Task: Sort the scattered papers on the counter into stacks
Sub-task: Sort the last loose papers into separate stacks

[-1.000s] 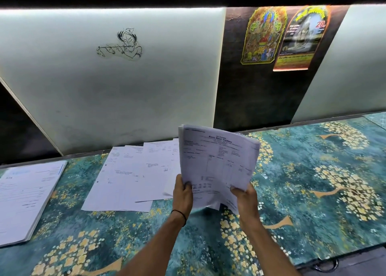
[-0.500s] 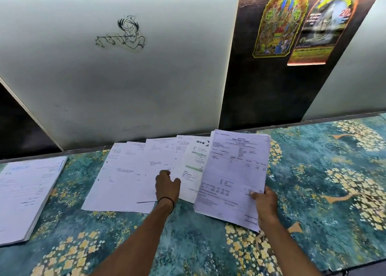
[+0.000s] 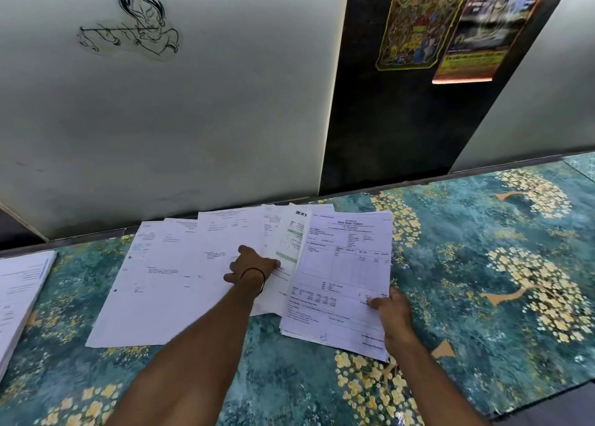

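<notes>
White sheets [image 3: 167, 280], about five, fan overlapping across the teal desk [image 3: 483, 264]. Left hand [image 3: 252, 269] presses them, fingers [image 3: 245, 251] spread. Right hand [image 3: 394, 309] pinches one bundle [image 3: 341, 264], lying at their right end. One stack [image 3: 19, 290] lies far left; two posters [image 3: 418, 23] hang behind.

A fan of overlapping sheets [image 3: 167, 280] is spread on the patterned counter [image 3: 483, 296] at eleven o'clock from the person. The left hand [image 3: 252, 266] is laid on its right part; how the fingers lie cannot be made out. Overlapping it at one o'clock, a printed stack [image 3: 341, 280] is pinched at its lower right edge by the right hand [image 3: 396, 313], thumb on top. Another pile [image 3: 19, 296] is seen at nine o'clock.
</notes>
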